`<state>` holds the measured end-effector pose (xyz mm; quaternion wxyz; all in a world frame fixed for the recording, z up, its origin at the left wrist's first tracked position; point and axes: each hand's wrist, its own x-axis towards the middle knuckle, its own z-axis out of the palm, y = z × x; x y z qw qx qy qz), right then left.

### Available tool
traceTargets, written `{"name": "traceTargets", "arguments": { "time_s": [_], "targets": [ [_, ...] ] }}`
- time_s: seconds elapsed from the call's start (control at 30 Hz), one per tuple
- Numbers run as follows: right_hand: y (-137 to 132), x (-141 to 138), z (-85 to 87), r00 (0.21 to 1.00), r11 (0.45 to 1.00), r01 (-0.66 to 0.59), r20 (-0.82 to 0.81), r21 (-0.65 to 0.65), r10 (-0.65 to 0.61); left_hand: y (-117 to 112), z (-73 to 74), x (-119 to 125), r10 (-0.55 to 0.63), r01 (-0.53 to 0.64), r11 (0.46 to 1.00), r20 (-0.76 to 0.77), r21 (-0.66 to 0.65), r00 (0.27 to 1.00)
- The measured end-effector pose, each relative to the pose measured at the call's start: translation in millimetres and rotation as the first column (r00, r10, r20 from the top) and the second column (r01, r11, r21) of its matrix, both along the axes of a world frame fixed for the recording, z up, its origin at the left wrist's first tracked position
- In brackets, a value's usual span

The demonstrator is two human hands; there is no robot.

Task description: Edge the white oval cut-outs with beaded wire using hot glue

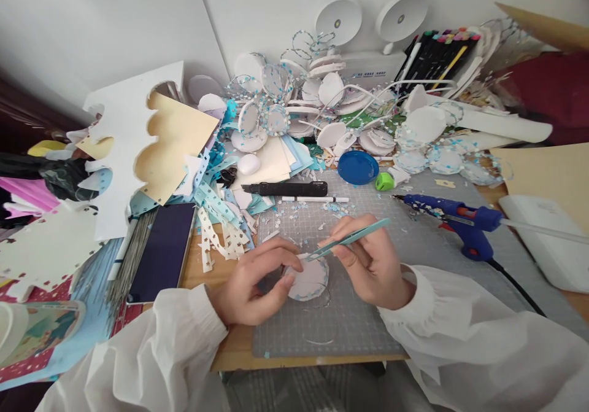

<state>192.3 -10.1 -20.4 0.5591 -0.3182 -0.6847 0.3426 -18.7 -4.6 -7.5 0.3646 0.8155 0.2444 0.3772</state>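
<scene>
My left hand (262,277) grips the left edge of a white foam disc (309,282) between thumb and fingers. Small blue and white bits line the disc's rim, and a thin wire loop shows below it. In my right hand (370,261) is a pair of light teal tweezers (352,238), held in a pinch. The tips of the tweezers reach the disc's upper edge, close to my left fingertips. Whether a small piece sits between the tips I cannot make out. Under both hands lies a grey cutting mat (288,332).
A blue glue gun (451,212) lies on the right, its black cord running toward the front. Behind the mat's middle are a black utility knife (288,188), a white pen (315,199) and a blue lid (358,167). Decorated discs (276,120) pile up at the back. A phone (162,252) lies left.
</scene>
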Motion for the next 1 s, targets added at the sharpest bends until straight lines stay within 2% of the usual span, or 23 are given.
{"name": "traceTargets", "arguments": {
  "time_s": [0.23, 0.37, 0.77, 1.0],
  "targets": [
    [-1.3, 2.0, -1.8, 1.000, 0.999, -0.004, 0.003, 0.038, 0.004, 0.1, 1.2, -0.3, 0.006, -0.006, 1.000, 0.015, -0.010, 1.000],
    [-0.2, 1.8, 1.1, 0.999, 0.998, 0.033, -0.006, 0.053, -0.033, -0.4, 0.8, -0.2, 0.003, -0.003, 1.000, 0.017, -0.006, 1.000],
    [0.6, 1.6, 0.4, 1.000, 1.000, -0.009, 0.007, -0.005, 0.009, -1.5, -0.5, -0.7, -0.010, 0.010, 1.000, 0.023, 0.013, 1.000],
    [-0.4, 1.5, 2.2, 1.000, 0.979, -0.020, -0.013, -0.203, 0.018, -4.8, -2.3, -4.0, -0.055, 0.055, 0.998, 0.011, -0.012, 0.998]
  ]
}}
